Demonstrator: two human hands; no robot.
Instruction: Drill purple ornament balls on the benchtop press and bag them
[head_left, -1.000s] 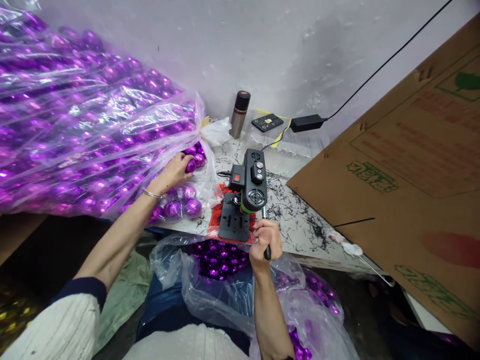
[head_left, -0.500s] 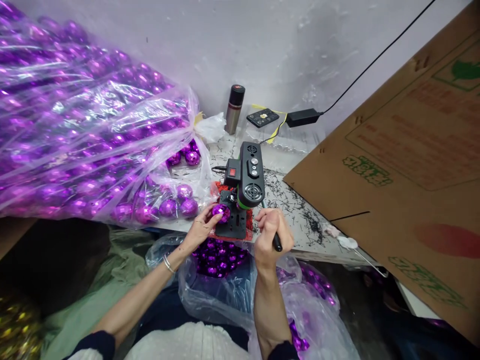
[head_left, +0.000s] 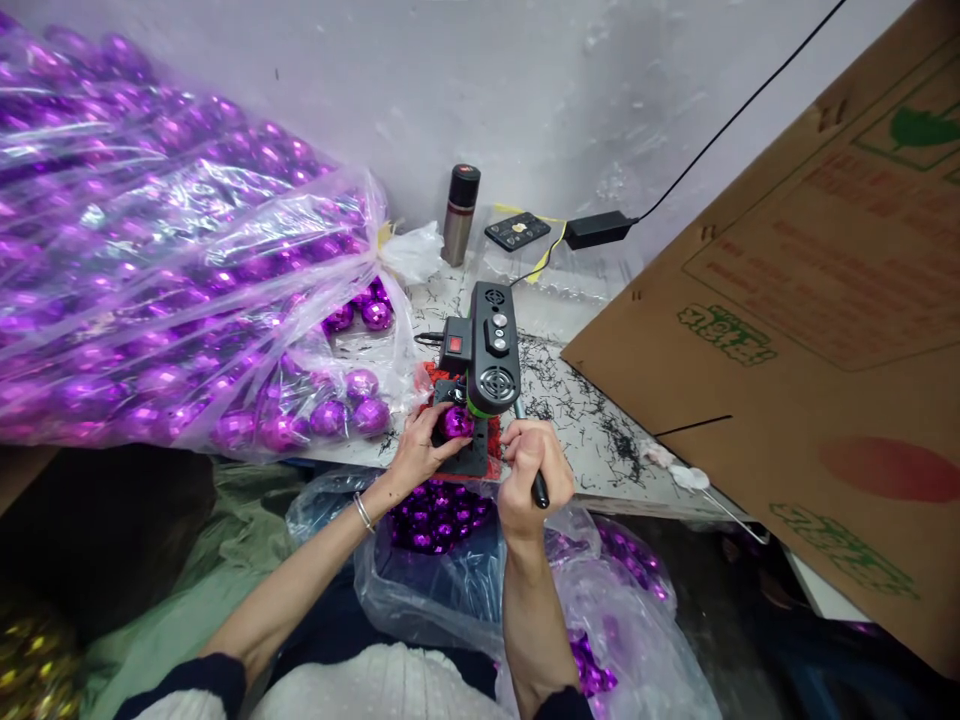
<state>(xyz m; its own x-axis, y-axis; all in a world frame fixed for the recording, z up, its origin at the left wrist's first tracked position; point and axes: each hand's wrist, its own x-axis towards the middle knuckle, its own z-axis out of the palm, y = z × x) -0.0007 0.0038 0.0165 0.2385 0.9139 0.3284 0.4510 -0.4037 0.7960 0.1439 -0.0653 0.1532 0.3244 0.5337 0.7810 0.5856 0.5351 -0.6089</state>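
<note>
Between the thumb and fingers of my left hand (head_left: 421, 448) is a shiny purple mirror ball (head_left: 456, 422). The ball sits at the black base plate (head_left: 472, 460) of a small bench press (head_left: 495, 345), just beneath its black and green head. My right hand (head_left: 536, 475) is wrapped in a fist around the press's lever handle (head_left: 540, 490), whose black end sticks out below the fingers. A red mat (head_left: 493, 440) lies under the base plate.
A big clear bag of purple balls (head_left: 187, 300) fills the left. Loose balls (head_left: 371, 415) lie at its mouth. A flask (head_left: 460, 215), a phone (head_left: 517, 231) and a power adapter (head_left: 598, 230) stand behind. A cardboard box (head_left: 787, 350) leans at the right. An open bag (head_left: 442, 580) hangs below the edge.
My left hand has moved right with the mirror ball, bringing it in under the press head. My right hand keeps its grip on the lever. The whole view has shifted slightly.
</note>
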